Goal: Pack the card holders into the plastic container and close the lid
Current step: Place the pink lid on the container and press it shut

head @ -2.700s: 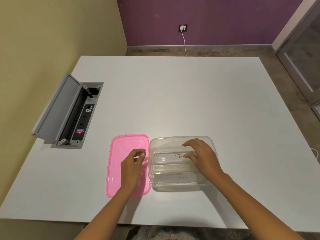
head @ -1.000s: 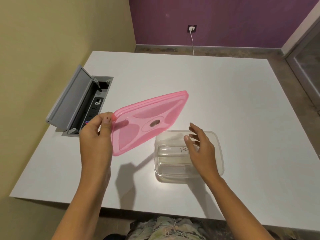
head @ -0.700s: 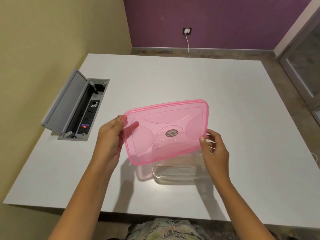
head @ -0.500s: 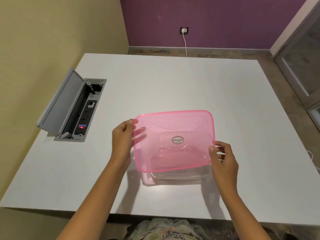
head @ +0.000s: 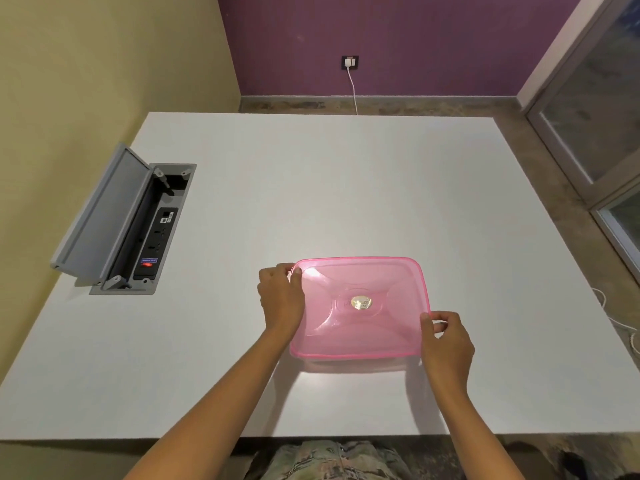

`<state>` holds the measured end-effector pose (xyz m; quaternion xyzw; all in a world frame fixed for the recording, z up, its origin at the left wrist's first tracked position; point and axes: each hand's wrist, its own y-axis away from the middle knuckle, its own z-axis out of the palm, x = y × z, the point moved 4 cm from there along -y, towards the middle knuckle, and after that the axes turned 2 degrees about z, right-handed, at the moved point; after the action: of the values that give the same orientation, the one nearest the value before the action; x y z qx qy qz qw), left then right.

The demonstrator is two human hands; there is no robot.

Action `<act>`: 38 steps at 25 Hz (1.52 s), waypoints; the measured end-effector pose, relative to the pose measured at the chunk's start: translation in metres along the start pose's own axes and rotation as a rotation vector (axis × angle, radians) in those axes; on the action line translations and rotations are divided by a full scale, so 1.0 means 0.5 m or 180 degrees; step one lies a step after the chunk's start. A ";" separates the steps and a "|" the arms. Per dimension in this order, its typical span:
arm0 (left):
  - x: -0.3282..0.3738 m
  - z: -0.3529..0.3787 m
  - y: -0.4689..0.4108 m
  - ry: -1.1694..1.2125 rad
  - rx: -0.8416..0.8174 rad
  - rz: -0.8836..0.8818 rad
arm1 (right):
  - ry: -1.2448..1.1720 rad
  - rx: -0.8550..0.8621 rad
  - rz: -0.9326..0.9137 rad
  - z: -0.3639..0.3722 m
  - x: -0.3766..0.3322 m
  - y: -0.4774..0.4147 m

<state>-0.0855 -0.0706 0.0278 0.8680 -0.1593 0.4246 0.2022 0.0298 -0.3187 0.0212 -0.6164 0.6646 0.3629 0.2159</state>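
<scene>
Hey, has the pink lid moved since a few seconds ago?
Yes. The pink lid moved right, away from the socket box, and now lies over the container, gripped by the left hand and right hand.

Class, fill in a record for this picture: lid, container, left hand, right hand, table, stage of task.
lid: pink lid, lying over the container
container: clear; only its near wall shows
left hand: left hand pinches the lid's far left corner
right hand: right hand pinches the lid's right edge
table: white table, open socket box at left
stage of task: lid on; snapped shut or not, cannot tell
</scene>
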 end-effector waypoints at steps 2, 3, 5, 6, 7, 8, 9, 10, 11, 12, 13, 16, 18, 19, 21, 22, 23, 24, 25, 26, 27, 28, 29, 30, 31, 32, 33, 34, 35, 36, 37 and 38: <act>-0.011 0.006 0.002 0.0044 0.0012 -0.0075 | -0.0013 0.0029 -0.0103 0.005 0.000 -0.001; -0.014 0.008 0.001 0.0072 0.0011 -0.0083 | 0.0031 0.0061 -0.0175 0.007 -0.001 -0.001; -0.020 0.010 0.000 0.0142 -0.0015 -0.0057 | 0.0184 0.0116 -0.0299 0.011 -0.002 -0.001; -0.022 0.011 -0.001 0.0177 -0.0034 -0.0046 | 0.0259 0.0128 -0.0348 0.014 -0.001 -0.001; -0.024 0.012 -0.002 0.0203 -0.0048 -0.0046 | 0.0323 0.0131 -0.0392 0.016 -0.001 -0.001; -0.026 0.012 -0.004 0.0218 -0.0058 -0.0052 | 0.0378 0.0127 -0.0424 0.018 0.001 -0.002; -0.029 0.013 -0.004 0.0223 -0.0064 -0.0053 | 0.0430 0.0119 -0.0448 0.020 0.001 -0.003; -0.031 0.014 -0.005 0.0218 -0.0067 -0.0044 | 0.0480 0.0111 -0.0466 0.023 0.002 -0.005; -0.033 0.015 -0.005 0.0211 -0.0066 -0.0030 | 0.0523 0.0106 -0.0480 0.025 0.001 -0.007; -0.035 0.016 -0.006 0.0210 -0.0064 -0.0018 | 0.0554 0.0106 -0.0491 0.027 -0.001 -0.011; -0.037 0.017 -0.007 0.0222 -0.0063 -0.0009 | 0.0576 0.0103 -0.0505 0.029 -0.004 -0.015; -0.041 0.017 -0.011 0.0242 -0.0062 0.0016 | 0.0594 0.0036 -0.0598 0.036 -0.017 -0.038; -0.044 0.017 -0.015 0.0229 -0.0084 0.0000 | 0.0600 -0.0057 -0.0608 0.043 -0.029 -0.062; -0.045 0.018 -0.016 0.0226 -0.0103 -0.0007 | 0.0612 -0.0110 -0.0604 0.048 -0.036 -0.075; -0.047 0.019 -0.018 0.0221 -0.0129 -0.0015 | 0.0650 -0.0229 -0.0596 0.063 -0.052 -0.103; -0.047 0.020 -0.019 0.0221 -0.0135 -0.0015 | 0.0664 -0.0292 -0.0600 0.072 -0.062 -0.116; -0.047 0.020 -0.020 0.0223 -0.0141 -0.0015 | 0.0671 -0.0359 -0.0620 0.081 -0.072 -0.128; -0.047 0.020 -0.022 0.0227 -0.0148 -0.0020 | 0.0684 -0.0427 -0.0656 0.091 -0.083 -0.139; -0.047 0.019 -0.024 0.0229 -0.0156 -0.0028 | 0.0727 -0.0496 -0.0704 0.101 -0.092 -0.149; -0.048 0.018 -0.026 0.0235 -0.0166 -0.0035 | 0.0810 -0.0558 -0.0756 0.111 -0.101 -0.157; -0.048 0.017 -0.028 0.0248 -0.0176 -0.0044 | 0.0907 -0.0602 -0.0801 0.119 -0.108 -0.164; -0.049 0.016 -0.030 0.0267 -0.0185 -0.0052 | 0.0981 -0.0616 -0.0832 0.126 -0.114 -0.171; -0.050 0.015 -0.031 0.0287 -0.0193 -0.0059 | 0.1026 -0.0608 -0.0851 0.131 -0.119 -0.176; -0.052 0.015 -0.032 0.0305 -0.0197 -0.0062 | 0.1052 -0.0599 -0.0860 0.134 -0.122 -0.179; -0.054 0.014 -0.033 0.0316 -0.0197 -0.0056 | 0.1066 -0.0601 -0.0862 0.137 -0.124 -0.182; -0.055 0.013 -0.034 0.0323 -0.0194 -0.0045 | 0.1074 -0.0613 -0.0858 0.140 -0.126 -0.185; -0.057 0.013 -0.035 0.0334 -0.0182 -0.0037 | 0.1084 -0.0630 -0.0853 0.142 -0.127 -0.187; -0.057 0.013 -0.035 0.0351 -0.0159 -0.0032 | 0.1096 -0.0646 -0.0843 0.144 -0.127 -0.189; -0.058 0.013 -0.036 0.0373 -0.0127 -0.0033 | 0.1107 -0.0655 -0.0826 0.144 -0.128 -0.191; -0.058 0.014 -0.036 0.0398 -0.0089 -0.0048 | 0.1122 -0.0654 -0.0814 0.145 -0.129 -0.192; -0.058 0.016 -0.036 0.0420 -0.0047 -0.0079 | 0.1153 -0.0642 -0.0826 0.145 -0.129 -0.195; -0.058 0.017 -0.036 0.0435 -0.0008 -0.0119 | 0.1203 -0.0629 -0.0861 0.146 -0.129 -0.196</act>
<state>-0.0890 -0.0560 -0.0041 0.8396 -0.1293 0.4788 0.2215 0.1230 -0.2191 0.0004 -0.7748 0.5659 0.2722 0.0731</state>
